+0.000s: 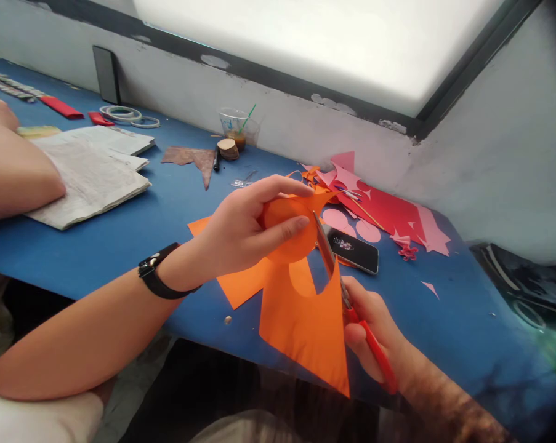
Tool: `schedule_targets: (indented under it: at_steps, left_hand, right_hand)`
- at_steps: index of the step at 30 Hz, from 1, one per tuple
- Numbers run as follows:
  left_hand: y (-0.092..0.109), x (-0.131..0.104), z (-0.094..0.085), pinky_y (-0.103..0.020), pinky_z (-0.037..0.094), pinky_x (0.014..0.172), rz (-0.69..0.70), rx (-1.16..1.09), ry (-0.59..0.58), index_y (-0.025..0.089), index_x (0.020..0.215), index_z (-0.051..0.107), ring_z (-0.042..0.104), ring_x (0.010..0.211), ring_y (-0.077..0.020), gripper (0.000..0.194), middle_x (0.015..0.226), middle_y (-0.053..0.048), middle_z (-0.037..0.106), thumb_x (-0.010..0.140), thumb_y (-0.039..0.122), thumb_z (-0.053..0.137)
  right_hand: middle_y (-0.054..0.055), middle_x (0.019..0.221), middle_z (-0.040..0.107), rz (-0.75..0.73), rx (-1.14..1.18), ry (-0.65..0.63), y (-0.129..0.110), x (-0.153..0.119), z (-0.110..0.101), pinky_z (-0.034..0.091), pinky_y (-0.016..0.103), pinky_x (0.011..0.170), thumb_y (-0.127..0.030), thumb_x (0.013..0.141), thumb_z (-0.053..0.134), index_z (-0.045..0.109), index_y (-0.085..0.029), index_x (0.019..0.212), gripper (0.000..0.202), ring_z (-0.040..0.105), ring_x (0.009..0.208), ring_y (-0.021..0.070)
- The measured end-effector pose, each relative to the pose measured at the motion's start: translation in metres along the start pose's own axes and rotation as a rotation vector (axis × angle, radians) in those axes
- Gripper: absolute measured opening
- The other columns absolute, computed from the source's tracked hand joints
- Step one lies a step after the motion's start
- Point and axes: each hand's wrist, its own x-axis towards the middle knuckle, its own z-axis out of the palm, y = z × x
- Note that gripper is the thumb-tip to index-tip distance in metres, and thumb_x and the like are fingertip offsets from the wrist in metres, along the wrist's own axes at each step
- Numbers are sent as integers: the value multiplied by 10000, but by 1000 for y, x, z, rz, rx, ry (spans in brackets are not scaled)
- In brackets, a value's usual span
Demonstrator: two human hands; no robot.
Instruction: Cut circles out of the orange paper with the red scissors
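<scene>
above the blue bench's near edge, right of centre, is the orange paper, pinched in the left hand's grip; the right hand's grip is closed round red-handled scissors; a slipping pinch could spoil the curve; fingers behind the paper are hidden, blade gap unclear

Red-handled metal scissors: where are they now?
In the head view, the scissors are right of centre, in the right-hand grip, with blades at the cut orange paper sheet.
</scene>
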Motion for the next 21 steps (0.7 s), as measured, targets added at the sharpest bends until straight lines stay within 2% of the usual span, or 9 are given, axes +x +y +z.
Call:
schedule_targets:
  at_steps: [3, 7, 14, 21]
  left_hand:
    - [2, 0, 0, -370, 731, 810, -24, 17, -7, 250, 1485, 851, 854, 1051, -267, 383, 1251, -104, 916, 1184, 486, 829]
    - [5, 2, -2, -381, 709, 793, -36, 51, -36, 261, 1467, 863, 843, 1021, -281, 416, 1196, -98, 918, 1152, 533, 862]
    - [3, 1, -2, -352, 684, 759, -10, 74, -27, 286, 1461, 853, 850, 979, -264, 365, 1113, -80, 882, 1162, 496, 836]
    - [2, -1, -2, -357, 688, 779, -19, 73, -47, 245, 1493, 823, 836, 973, -262, 401, 1021, -64, 854, 1191, 508, 799]
  right_hand:
    - [-68, 839, 541, 27, 85, -26, -1, 0, 0, 366, 285, 537, -725, 1102, 850, 735, -292, 1434, 557, 422, 649, 160]
    - [-75, 813, 528, 40, 98, -21, -2, 1, -1, 327, 281, 513, -690, 1087, 880, 748, -285, 1407, 533, 387, 634, 152]
    - [-68, 813, 532, 76, 93, -8, -3, 1, 0, 365, 301, 567, -750, 1062, 884, 784, -290, 1368, 562, 412, 675, 170]
    - [-71, 810, 515, 66, 118, -9, -4, 1, -1, 322, 305, 544, -908, 1081, 758, 777, -285, 1357, 682, 374, 648, 161]
